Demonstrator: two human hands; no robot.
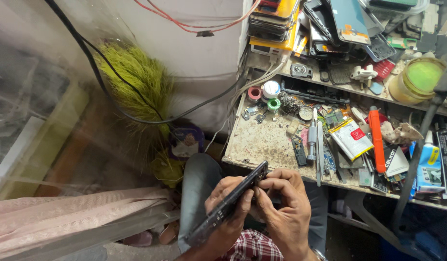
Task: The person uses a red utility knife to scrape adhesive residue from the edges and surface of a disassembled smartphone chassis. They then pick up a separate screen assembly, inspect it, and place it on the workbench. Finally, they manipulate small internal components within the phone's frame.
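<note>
Stained workbench [255, 140] — screwdriver [312, 140], tweezers [320, 154], battery [351, 139]

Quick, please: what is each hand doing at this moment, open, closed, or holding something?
Left hand: closed on the black phone, gripping its long body.
Right hand: fingers pinched at the phone's upper end; whether it holds a tool cannot be told.
</note>
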